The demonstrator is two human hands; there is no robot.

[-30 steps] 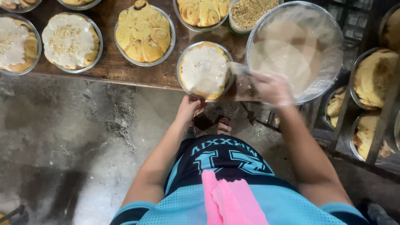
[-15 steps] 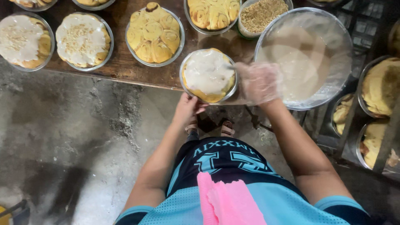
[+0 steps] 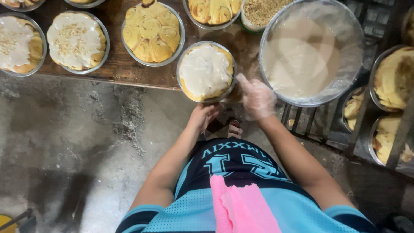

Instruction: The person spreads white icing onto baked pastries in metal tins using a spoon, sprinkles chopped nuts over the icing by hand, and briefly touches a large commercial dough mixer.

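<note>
Head view, looking straight down. The left hand (image 3: pixel 203 116), bare, reaches under the near rim of a round foil pan of iced rolls (image 3: pixel 206 71) and grips it from below, fingers curled out of sight beneath the pan. This pan sits at the near edge of a dark wooden table (image 3: pixel 116 64), partly overhanging it; white icing covers most of the rolls, with a golden crust showing at the near and right edges. The right hand (image 3: pixel 257 97), in a thin clear plastic glove, hovers just right of the pan with fingers loosely spread, grasping nothing. Just right of that hand stands a large bowl of pale icing (image 3: pixel 310 56), lined with clear plastic film. Far of the iced pan lies a pan of plain rolls (image 3: pixel 152 33), uniced. To the left, a pan topped with icing and crumbs (image 3: pixel 76 39), and at the left edge another iced pan (image 3: pixel 17 43). A container of brown crumbs (image 3: pixel 263 12) stands at the far edge beside the bowl. At the right, a metal rack (image 3: pixel 371 112) holds further pans of rolls. A pink cloth (image 3: pixel 241 207) hangs at the person's front over a rough concrete floor (image 3: pixel 64 142).
</note>
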